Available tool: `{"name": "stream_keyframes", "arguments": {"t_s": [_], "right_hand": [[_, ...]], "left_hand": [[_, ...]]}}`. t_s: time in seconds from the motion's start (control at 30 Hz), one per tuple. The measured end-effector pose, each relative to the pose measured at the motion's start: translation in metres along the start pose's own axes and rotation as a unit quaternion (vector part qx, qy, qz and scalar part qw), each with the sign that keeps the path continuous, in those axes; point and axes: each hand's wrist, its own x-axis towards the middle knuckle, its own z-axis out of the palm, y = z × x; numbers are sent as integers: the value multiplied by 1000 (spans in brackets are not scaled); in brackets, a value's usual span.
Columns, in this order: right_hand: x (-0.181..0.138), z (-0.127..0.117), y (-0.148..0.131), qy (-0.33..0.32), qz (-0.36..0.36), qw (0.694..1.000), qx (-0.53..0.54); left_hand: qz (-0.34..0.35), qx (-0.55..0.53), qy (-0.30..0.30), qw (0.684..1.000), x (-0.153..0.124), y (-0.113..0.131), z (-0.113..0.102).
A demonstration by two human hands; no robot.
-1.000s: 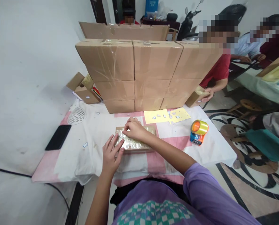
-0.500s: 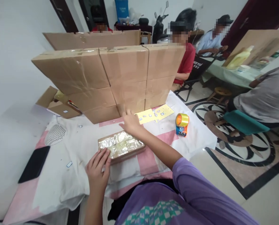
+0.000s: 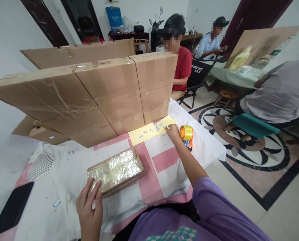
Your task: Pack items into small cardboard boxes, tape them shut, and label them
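Note:
On the cloth-covered table a small cardboard box (image 3: 121, 167), its top wrapped in shiny clear tape, lies in front of me. My left hand (image 3: 90, 204) rests at its near left corner, fingertips on the top and fingers spread, the hand open. My right hand (image 3: 173, 132) is stretched out over the right end of a yellow sheet (image 3: 143, 134) that bears small white, blue-edged labels. Its fingers are closed together at one of these labels; whether a label is between them is hidden. Just right of that hand stands an orange tape dispenser with a yellow tape roll (image 3: 186, 133).
A wall of stacked cardboard boxes (image 3: 119, 93) stands along the table's far side. An open carton (image 3: 49, 134), a perforated oval patch (image 3: 41, 166) and a black flat device (image 3: 12, 209) lie on the left. Several people sit beyond, one in a red shirt (image 3: 183, 65).
My right hand has moved from behind the box rightward to the yellow sheet beside the tape dispenser. My left hand stays at the box's corner. The view has turned to the right.

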Motion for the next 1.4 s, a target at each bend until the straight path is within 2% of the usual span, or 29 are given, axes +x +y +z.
{"name": "stream_keyframes", "arguments": {"t_s": [0.2, 0.3, 0.4, 0.5, 0.57, 0.63, 0.73, 0.83, 1.03, 1.23, 1.4], "right_hand": [[17, 13, -17, -1, -18, 997, 72], [5, 9, -21, -19, -42, 986, 159], [-24, -2, -28, -42, -72, 967, 243], [-70, -20, -42, -54, -116, 933, 336], [-106, -36, -54, -61, -155, 886, 433], [-140, -52, -64, -71, -187, 851, 486], [-180, -70, -73, -76, -233, 841, 482], [-200, -79, -75, -83, -292, 834, 460], [-207, -88, -69, -90, -324, 822, 459], [-210, -89, -67, -108, -326, 797, 496], [-213, -89, -68, -116, -324, 784, 516]], "left_hand": [[-24, 15, 2, 1000, -2, 3, 1], [14, 33, -10, 999, 4, 2, -7], [69, 77, 5, 995, 22, 12, -21], [88, 74, 54, 992, 51, 45, -24], [94, 19, 63, 993, 73, 80, -17], [88, -46, 33, 995, 97, 119, -5], [44, -134, -52, 989, 127, 169, 14], [-25, -221, -122, 967, 143, 195, 24], [-120, -309, -198, 922, 143, 198, 27], [-144, -386, -250, 876, 142, 198, 25], [-149, -385, -271, 870, 138, 203, 20]]}}
